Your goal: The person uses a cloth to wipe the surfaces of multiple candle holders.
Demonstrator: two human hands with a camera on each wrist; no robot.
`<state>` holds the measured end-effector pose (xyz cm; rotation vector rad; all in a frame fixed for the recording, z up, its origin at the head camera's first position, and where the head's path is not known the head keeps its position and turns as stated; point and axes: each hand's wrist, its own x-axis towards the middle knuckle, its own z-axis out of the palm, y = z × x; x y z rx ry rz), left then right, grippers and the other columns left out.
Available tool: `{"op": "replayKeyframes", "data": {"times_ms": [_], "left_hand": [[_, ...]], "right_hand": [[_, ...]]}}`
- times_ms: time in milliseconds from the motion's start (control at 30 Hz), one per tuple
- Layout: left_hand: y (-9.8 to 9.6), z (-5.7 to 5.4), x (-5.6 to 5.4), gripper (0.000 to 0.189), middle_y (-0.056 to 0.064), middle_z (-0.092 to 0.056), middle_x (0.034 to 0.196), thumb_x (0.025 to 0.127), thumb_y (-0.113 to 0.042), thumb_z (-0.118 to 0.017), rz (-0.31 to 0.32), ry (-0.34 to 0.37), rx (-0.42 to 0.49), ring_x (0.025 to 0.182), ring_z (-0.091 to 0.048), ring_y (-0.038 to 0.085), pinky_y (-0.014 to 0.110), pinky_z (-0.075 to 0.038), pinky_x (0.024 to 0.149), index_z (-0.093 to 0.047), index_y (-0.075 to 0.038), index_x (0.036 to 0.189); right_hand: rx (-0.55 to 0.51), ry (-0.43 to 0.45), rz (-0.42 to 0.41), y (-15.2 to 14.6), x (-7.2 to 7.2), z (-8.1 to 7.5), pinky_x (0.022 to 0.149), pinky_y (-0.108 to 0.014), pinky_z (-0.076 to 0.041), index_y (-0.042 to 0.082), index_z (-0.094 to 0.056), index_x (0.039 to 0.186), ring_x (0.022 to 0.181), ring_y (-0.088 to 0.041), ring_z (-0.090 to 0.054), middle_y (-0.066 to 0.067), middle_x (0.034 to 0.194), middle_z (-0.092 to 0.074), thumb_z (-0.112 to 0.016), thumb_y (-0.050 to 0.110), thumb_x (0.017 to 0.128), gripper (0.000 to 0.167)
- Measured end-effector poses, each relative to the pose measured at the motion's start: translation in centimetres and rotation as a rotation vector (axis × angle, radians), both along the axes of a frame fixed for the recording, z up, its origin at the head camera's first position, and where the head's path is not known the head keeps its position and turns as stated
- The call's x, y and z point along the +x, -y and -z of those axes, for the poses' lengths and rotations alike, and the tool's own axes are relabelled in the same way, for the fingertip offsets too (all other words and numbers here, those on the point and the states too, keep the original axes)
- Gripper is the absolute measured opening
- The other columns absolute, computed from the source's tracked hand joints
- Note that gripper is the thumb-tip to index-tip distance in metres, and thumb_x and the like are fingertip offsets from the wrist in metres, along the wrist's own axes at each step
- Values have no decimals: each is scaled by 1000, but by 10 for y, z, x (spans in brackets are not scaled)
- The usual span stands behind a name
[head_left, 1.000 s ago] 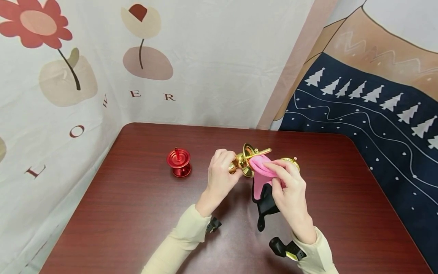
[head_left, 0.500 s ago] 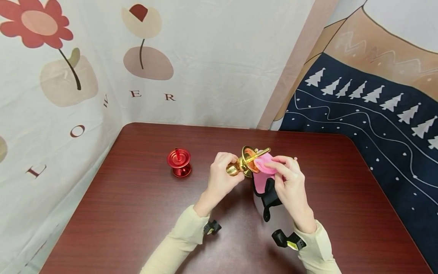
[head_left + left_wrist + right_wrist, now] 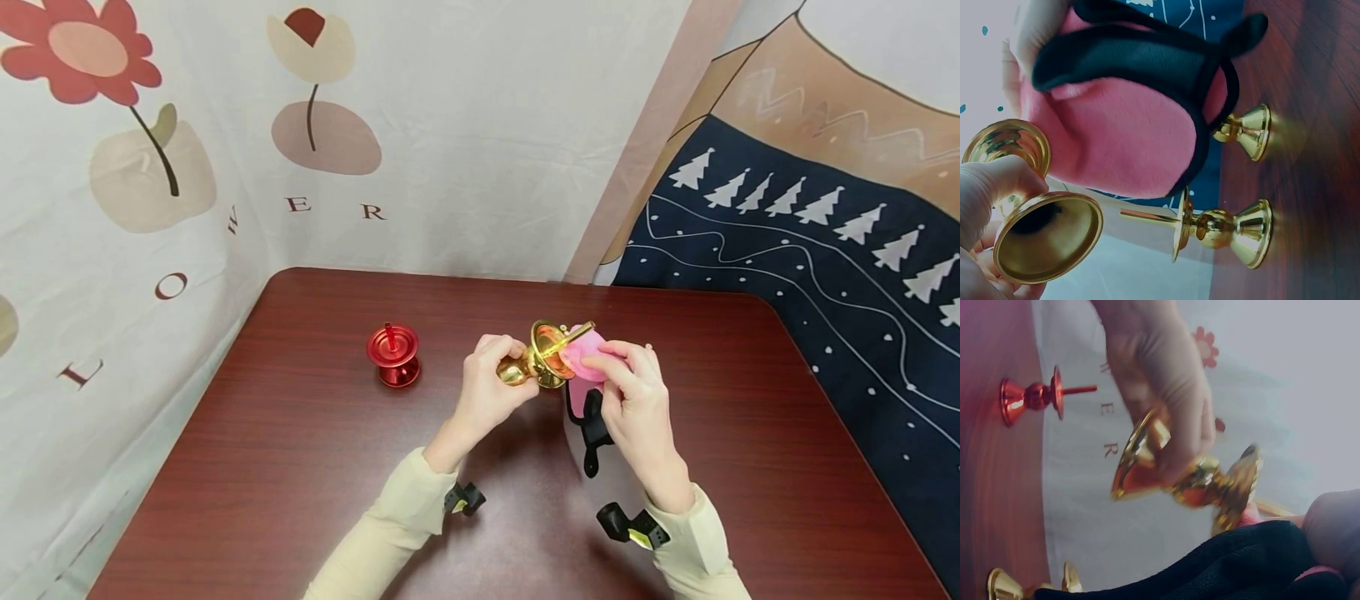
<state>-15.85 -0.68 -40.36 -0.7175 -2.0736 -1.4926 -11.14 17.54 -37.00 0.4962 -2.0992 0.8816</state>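
Note:
My left hand [image 3: 487, 387] grips a gold candlestick [image 3: 513, 372] by its stem and base, tilted so that its dish and thin spike point right. In the left wrist view its hollow underside [image 3: 1054, 234] shows between thumb and fingers. My right hand [image 3: 643, 400] pinches a pink cleaning cloth [image 3: 587, 350] with black edging and a hanging black loop [image 3: 592, 458]. The pinched cloth lies right at the dish, which mirrors it in orange. In the right wrist view, the black side of the cloth [image 3: 1235, 562] covers much of the lower right.
Two more gold candlesticks, one with its spike and dish showing [image 3: 1235, 234] and one partly behind the cloth [image 3: 1254, 132], stand on the dark red table [image 3: 315, 500]. A red candlestick [image 3: 393, 348] stands to the left. Printed cloth backdrops [image 3: 480, 150] hang behind the table.
The held candlestick has tipped so its dish faces the right hand more openly. The cloth has shifted slightly along the dish, and its black loop has risen and swung right.

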Motion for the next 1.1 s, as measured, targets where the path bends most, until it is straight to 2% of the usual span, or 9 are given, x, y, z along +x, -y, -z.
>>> {"op": "replayKeyframes", "data": {"times_ms": [67, 233, 300, 500, 533, 633, 733, 967, 1100], "left_hand": [[0, 1, -1, 27, 6, -62, 80, 56, -1, -74, -16, 0, -2, 82, -53, 21, 35, -47, 64, -56, -4, 75], [0, 2, -2, 27, 6, -61, 79, 56, -2, -74, -17, 12, -9, 82, -54, 21, 33, -46, 63, -56, -5, 76], [0, 2, -1, 27, 6, -61, 79, 56, -2, -74, -12, 18, -11, 82, -54, 21, 32, -46, 64, -56, -5, 76], [-2, 1, -1, 27, 6, -61, 79, 57, -3, -75, -35, 15, -9, 82, -53, 21, 33, -46, 63, -56, -5, 75], [-2, 1, -1, 27, 7, -61, 79, 57, -3, -75, -40, 12, -9, 82, -53, 21, 33, -46, 63, -55, -5, 75], [-2, 0, -1, 27, 7, -61, 78, 57, -3, -75, -54, 4, -9, 80, -53, 22, 35, -45, 63, -55, -4, 74], [-2, 1, -2, 26, 6, -61, 76, 57, -3, -75, -76, -7, -13, 79, -52, 23, 37, -44, 62, -55, -5, 74], [0, 1, -3, 26, 6, -61, 74, 58, -4, -76, -96, -23, -23, 79, -52, 23, 38, -44, 62, -56, -4, 74], [0, 1, -3, 27, 7, -60, 74, 58, -4, -78, -106, -17, -35, 80, -51, 23, 35, -44, 62, -56, -4, 74]], "right_hand": [[14, -6, -20, 0, 2, -1, 99, -53, -32, 5, -72, 85, 89, -34, -52, -16, 96, -61, -49, -21, 72, 37], [28, 36, 13, -2, 0, -4, 84, -33, -41, 4, -73, 89, 92, -32, -52, -17, 99, -61, -48, -22, 73, 39], [36, 54, 36, -3, -1, -3, 75, -31, -41, 4, -72, 89, 92, -32, -51, -17, 99, -60, -47, -21, 73, 39], [52, 55, 47, 0, 0, -1, 94, -54, -38, 3, -72, 90, 88, -33, -52, -17, 97, -61, -48, -22, 69, 40], [52, 50, 45, 1, 1, -2, 94, -53, -39, 4, -73, 90, 88, -32, -52, -16, 97, -61, -49, -22, 69, 41], [40, 56, 16, 2, 5, -4, 81, -34, -44, 5, -73, 91, 88, -29, -52, -14, 97, -62, -49, -22, 68, 42], [15, 96, -22, 1, 8, -6, 67, -22, -40, 6, -72, 95, 90, -25, -52, -12, 99, -62, -51, -22, 68, 44], [-50, 197, -9, -7, 9, -8, 54, -14, -36, 5, -69, 102, 78, -15, -50, -9, 98, -64, -56, -18, 71, 40], [-61, 188, -24, -7, 10, -6, 60, -14, -39, 5, -69, 101, 79, -16, -52, -9, 97, -65, -60, -19, 70, 40]]}}
